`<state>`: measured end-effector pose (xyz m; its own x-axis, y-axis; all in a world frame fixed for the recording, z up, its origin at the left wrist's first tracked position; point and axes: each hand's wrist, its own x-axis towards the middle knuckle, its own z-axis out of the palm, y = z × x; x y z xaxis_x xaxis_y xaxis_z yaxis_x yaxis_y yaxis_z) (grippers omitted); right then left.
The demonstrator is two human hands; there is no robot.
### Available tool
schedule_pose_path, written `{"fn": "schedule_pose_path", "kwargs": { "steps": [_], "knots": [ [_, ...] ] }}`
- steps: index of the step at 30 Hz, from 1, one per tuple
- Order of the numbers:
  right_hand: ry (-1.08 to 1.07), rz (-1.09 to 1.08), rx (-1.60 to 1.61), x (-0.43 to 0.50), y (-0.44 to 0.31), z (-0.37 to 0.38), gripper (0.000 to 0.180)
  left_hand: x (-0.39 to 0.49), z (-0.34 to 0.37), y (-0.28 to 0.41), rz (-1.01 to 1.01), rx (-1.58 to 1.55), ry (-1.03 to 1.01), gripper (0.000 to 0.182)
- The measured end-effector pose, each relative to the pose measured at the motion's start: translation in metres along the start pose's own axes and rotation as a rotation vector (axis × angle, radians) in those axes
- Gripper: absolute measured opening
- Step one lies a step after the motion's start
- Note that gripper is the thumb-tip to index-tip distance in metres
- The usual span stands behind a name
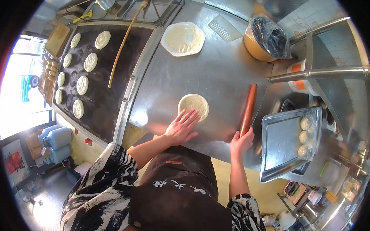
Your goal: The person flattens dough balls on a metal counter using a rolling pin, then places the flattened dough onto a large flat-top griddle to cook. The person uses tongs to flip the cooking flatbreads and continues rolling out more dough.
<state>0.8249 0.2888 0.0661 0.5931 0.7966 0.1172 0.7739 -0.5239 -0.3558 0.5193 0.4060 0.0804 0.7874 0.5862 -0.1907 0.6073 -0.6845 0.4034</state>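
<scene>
A flat round of dough [193, 101] lies on the stainless steel worktop [186, 75] in front of me. My left hand [183, 126] rests palm down with its fingertips over the round's near edge; it grips nothing, and its thumb stands off to the side. At the right, my right hand [242, 142] is closed around the near end of a reddish wooden rolling pin [248, 108], which points away from me. Beyond the dough sits a white hexagonal plate [166, 47] holding a pale, crumbly powder [184, 39].
On the left, a dark griddle [112, 106] carries several dough rounds [90, 62] and a long wooden-handled brush [126, 37]. A slotted metal scraper [224, 28] and a plastic-covered yellow bowl [257, 47] stand at the back. A metal tray [278, 143] with dough balls [303, 136] is at right.
</scene>
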Motion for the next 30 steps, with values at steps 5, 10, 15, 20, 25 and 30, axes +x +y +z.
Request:
{"fn": "schedule_pose_path", "kwargs": {
  "steps": [5, 10, 15, 20, 25, 30],
  "knots": [
    [-0.039, 0.036, -0.103, -0.014, 0.019, -0.003, 0.078, 0.054, -0.006, -0.008, 0.006, 0.081, 0.170, 0.078],
    [0.022, -0.151, -0.123, -0.010, 0.000, -0.019, 0.083, 0.057, -0.015, -0.024, -0.047, -0.014, 0.261, 0.069],
    [-0.317, -0.565, 0.095, -0.035, -0.081, 0.008, 0.085, 0.047, -0.025, -0.045, -0.329, -0.293, 0.497, 0.054],
    [-0.466, -0.755, 0.101, -0.053, -0.124, 0.039, 0.083, 0.058, -0.014, -0.051, -0.556, -0.362, 0.380, 0.054],
    [-0.391, -0.696, 0.159, -0.053, -0.105, 0.011, 0.083, 0.090, -0.014, -0.064, -0.748, -0.314, 0.110, 0.056],
    [-0.359, -0.507, 0.248, -0.055, -0.083, -0.016, 0.081, 0.108, -0.025, -0.058, -0.803, -0.188, 0.011, 0.052]
  ]
}}
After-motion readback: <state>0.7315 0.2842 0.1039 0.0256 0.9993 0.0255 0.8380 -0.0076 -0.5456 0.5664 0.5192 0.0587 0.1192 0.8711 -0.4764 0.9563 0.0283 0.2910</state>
